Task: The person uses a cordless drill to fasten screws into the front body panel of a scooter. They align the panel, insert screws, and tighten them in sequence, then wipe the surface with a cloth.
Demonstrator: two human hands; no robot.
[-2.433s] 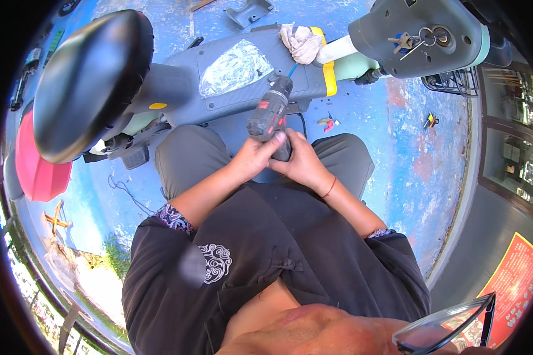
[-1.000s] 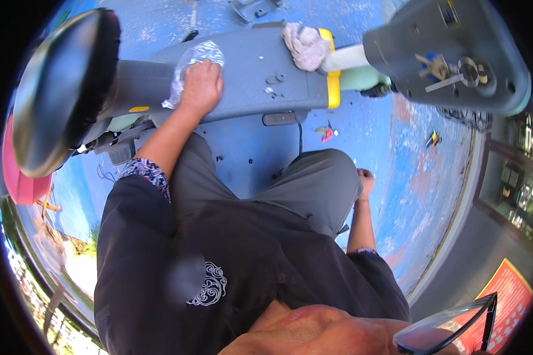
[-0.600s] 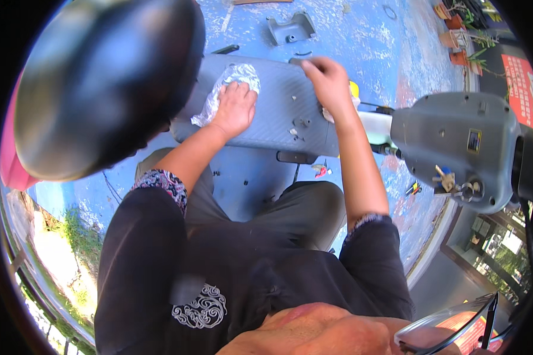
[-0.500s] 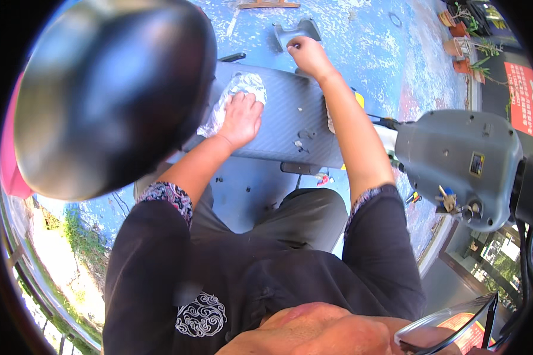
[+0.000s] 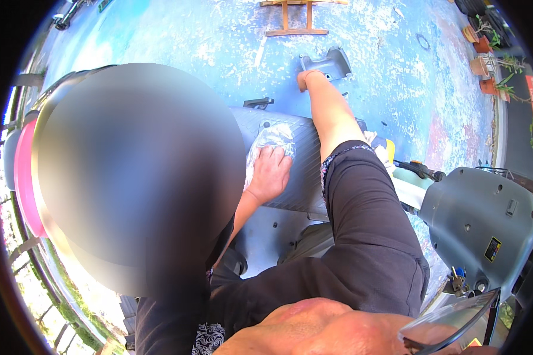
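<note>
Head view: the left hand (image 5: 270,173) rests, fingers bent, on crinkled silvery wrap (image 5: 283,135) atop the footboard (image 5: 305,173); whether it grips cannot be told. Past the footboard's far edge, the right hand (image 5: 302,80) is beside a grey plastic part (image 5: 339,63), fingers hidden, grasp unclear. Steady weight on the left palm should help such a stretch. Flowerpots (image 5: 488,87) well beyond the footboard's right hold plants (image 5: 507,63); anything inside the wrap is indistinct.

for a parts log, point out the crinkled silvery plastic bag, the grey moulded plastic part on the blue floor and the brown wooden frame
Crinkled silvery plastic bag (image 5: 278,135), head view: its bare upper part.
Grey moulded plastic part (image 5: 338,64), head view: its right half.
Brown wooden frame (image 5: 296,32), head view: its lower crossbar.
</note>
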